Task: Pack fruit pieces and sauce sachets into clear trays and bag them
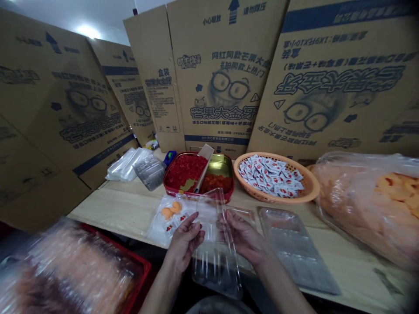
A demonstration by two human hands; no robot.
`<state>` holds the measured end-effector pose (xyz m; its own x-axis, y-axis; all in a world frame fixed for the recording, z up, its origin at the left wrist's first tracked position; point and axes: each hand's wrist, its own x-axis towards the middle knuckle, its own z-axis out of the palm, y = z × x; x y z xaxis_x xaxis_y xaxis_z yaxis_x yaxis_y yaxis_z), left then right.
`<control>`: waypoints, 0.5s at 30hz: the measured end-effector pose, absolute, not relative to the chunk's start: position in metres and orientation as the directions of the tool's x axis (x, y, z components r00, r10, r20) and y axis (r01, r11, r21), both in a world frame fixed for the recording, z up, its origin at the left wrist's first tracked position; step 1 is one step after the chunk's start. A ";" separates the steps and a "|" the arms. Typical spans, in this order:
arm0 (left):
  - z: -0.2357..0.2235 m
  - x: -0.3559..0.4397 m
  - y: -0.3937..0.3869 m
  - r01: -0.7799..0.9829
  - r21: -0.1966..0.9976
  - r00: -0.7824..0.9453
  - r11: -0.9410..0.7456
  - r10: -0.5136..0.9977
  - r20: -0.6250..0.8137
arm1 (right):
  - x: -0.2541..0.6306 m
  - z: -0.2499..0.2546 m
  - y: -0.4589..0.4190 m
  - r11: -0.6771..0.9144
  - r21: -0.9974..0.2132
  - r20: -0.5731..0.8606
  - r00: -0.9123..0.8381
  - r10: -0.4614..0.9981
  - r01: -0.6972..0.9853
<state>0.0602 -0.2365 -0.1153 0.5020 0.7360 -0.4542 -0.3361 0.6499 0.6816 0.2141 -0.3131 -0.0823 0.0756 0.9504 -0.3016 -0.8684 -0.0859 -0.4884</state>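
My right hand grips the right edge of a clear plastic tray with moulded compartments. The tray is tilted and hangs over the table's front edge. At its left side is my left hand, fingers loosely curled and apart; whether they touch the tray is hard to see. Just beyond, orange gummy-like pieces and small printed sachets lie on a clear plastic sheet. Another clear compartment tray lies flat to the right of my right hand.
A red tin holds red and orange bits, with a flat divider across it. An orange basket contains many sachets. Bagged orange pieces sit right; stacked clear trays left. A red crate stands lower left. Cardboard boxes wall the back.
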 end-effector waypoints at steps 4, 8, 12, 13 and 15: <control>-0.116 0.061 -0.239 -0.317 0.676 0.508 0.665 0.721 -0.471 | 0.211 -0.084 -0.314 -0.087 -0.453 -0.292 0.056 0.955 -0.887; -0.119 0.061 -0.239 -0.319 0.676 0.523 0.664 0.718 -0.459 | 0.208 -0.085 -0.315 -0.091 -0.429 -0.294 0.044 0.955 -0.899; -0.120 0.061 -0.239 -0.318 0.676 0.527 0.665 0.717 -0.457 | 0.207 -0.085 -0.315 -0.085 -0.424 -0.287 0.044 0.957 -0.902; -0.120 0.061 -0.240 -0.318 0.674 0.530 0.667 0.714 -0.457 | 0.207 -0.086 -0.316 -0.081 -0.427 -0.281 0.047 0.959 -0.901; -0.120 0.062 -0.241 -0.319 0.670 0.535 0.670 0.711 -0.456 | 0.206 -0.086 -0.316 -0.072 -0.430 -0.264 0.049 0.963 -0.900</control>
